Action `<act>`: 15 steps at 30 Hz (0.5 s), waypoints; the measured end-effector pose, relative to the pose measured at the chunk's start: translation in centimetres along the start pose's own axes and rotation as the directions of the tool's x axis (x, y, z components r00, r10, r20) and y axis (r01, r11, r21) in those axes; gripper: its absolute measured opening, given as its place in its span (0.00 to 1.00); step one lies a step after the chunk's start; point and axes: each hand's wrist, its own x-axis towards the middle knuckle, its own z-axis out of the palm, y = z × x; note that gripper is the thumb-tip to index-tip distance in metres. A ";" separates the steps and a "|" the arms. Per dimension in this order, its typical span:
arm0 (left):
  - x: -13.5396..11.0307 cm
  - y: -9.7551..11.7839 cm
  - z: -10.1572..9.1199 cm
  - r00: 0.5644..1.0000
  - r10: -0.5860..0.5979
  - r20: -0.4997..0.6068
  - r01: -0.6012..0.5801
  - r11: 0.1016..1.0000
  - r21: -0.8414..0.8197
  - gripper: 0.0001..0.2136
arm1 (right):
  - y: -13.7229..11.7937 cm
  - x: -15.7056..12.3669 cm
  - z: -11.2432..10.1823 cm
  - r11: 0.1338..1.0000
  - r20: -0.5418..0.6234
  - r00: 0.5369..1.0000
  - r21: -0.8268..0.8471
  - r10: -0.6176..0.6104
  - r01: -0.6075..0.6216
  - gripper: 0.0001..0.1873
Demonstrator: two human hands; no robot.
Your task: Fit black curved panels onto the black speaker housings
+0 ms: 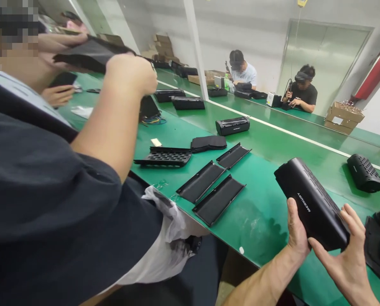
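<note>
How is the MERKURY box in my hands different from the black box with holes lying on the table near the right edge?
The MERKURY box is held up between your left hand and right hand; the black box rests on the green table.
The MERKURY box shows mostly a smooth side; the black box shows mostly its holed panel.
Both are dark and long.

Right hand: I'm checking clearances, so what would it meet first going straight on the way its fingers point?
The black MERKURY device: the right hand seems to touch its near end, though depth there is hard to judge.
</note>
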 end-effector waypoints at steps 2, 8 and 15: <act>-0.3 0.3 0.0 0.997 0.074 0.008 -0.075 0.994 0.082 0.46 | 0.0 0.3 -0.1 0.999 -0.004 1.000 0.051 0.018 -0.018 0.40; -0.4 9.3 -0.7 0.964 0.141 0.227 -0.233 0.857 0.460 0.55 | 0.8 0.4 -5.3 0.932 0.195 0.927 0.110 0.320 -0.344 0.37; 0.0 16.3 1.1 0.901 -0.168 0.400 -0.282 0.474 0.834 0.49 | 2.2 -1.6 -7.3 0.912 0.311 0.905 0.196 0.290 -0.360 0.34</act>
